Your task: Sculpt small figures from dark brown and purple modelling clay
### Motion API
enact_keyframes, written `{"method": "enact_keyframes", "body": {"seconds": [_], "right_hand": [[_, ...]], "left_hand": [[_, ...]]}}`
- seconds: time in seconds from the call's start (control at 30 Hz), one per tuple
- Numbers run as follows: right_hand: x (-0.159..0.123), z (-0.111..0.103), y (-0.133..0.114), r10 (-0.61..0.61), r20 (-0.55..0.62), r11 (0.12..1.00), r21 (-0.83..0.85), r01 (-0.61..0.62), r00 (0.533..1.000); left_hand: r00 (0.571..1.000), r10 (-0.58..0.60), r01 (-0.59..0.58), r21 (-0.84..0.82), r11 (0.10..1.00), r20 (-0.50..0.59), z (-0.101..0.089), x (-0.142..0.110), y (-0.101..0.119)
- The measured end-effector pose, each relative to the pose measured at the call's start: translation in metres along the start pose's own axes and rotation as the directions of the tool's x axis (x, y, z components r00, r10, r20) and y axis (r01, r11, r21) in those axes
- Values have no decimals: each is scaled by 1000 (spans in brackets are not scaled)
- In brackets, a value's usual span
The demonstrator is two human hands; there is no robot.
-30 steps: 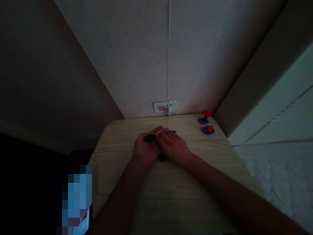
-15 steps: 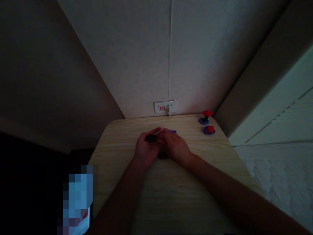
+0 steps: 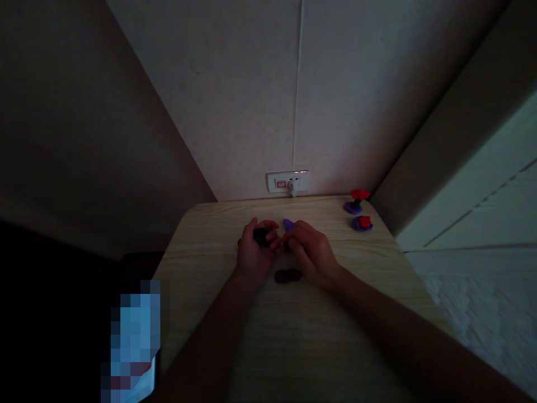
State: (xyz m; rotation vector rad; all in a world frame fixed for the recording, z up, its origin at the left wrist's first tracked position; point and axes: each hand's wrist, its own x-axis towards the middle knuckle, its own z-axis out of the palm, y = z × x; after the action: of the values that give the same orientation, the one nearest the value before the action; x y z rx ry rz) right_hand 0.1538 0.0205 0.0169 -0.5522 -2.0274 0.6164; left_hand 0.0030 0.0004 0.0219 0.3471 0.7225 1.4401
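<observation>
My left hand [image 3: 253,254] rests on the wooden table [image 3: 293,324] with its fingers curled round a small dark lump [image 3: 260,235]. My right hand [image 3: 310,251] lies just beside it, fingertips pinched toward the left hand's fingers; what it pinches is too small to make out. A purple piece [image 3: 288,224] lies on the table right behind the fingertips. A flat dark lump [image 3: 287,275] sits on the table between my two wrists, touched by neither hand.
Two small purple-and-red modelled figures [image 3: 356,201] [image 3: 362,223] stand at the table's far right corner. A white wall socket [image 3: 287,182] sits on the wall behind the table. The scene is dim. A pixelated blue patch [image 3: 134,341] is at lower left.
My right hand has lifted off the left palm and pulled back, uncovering the flat dark lump between the wrists. The left fingers have curled round the dark lump.
</observation>
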Motion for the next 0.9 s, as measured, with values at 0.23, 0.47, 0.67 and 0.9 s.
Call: {"method": "enact_keyframes", "body": {"seconds": [0.23,0.47,0.67,0.9], "right_hand": [[-3,8,12,178,-105,984,-10,-180,978],[-4,7,11,349,-82,936,74,-344,933],[-5,4,14,332,-70,940,112,-323,941],[-4,3,18,461,-90,870,242,-430,883]], "left_hand": [[1000,-2,1,49,999,28,1,-3,0],[997,81,-82,120,989,12,0,1,-8],[991,133,-133,206,969,13,1,2,-13],[983,181,-175,197,965,-15,1,4,-14]]}}
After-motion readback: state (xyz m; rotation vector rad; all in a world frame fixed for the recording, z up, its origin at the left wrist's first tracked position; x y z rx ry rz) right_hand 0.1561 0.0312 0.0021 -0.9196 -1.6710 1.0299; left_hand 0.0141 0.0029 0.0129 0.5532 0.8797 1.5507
